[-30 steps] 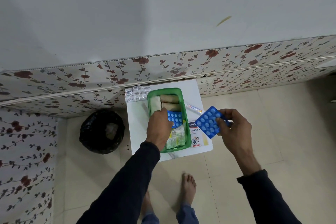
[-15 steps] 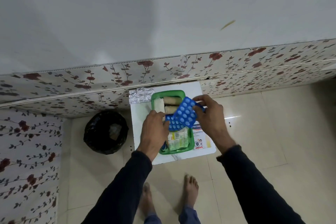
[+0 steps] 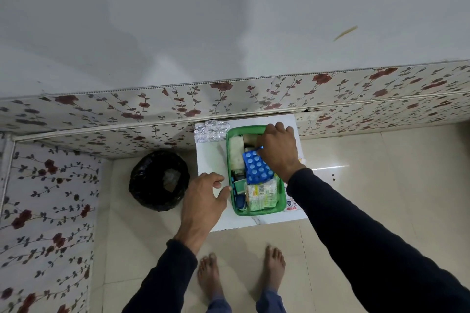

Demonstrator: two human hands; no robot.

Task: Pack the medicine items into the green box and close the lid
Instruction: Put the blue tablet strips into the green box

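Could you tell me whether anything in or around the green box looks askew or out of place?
Yes: the blue blister pack lies tilted across the other items in the green box, its far corner under the right hand, not lying flat. A silver foil strip remains outside on the white table.

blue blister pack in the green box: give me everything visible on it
The blue blister pack is a flat, glossy blue rectangular sheet with rows of round white tablets. It lies tilted inside the green box, on top of the other packed items, its near end over a green and yellow sachet. The right hand covers its far corner, fingertips on or at the edge; an actual grip cannot be confirmed. The left hand is off it, beside the box's left wall.
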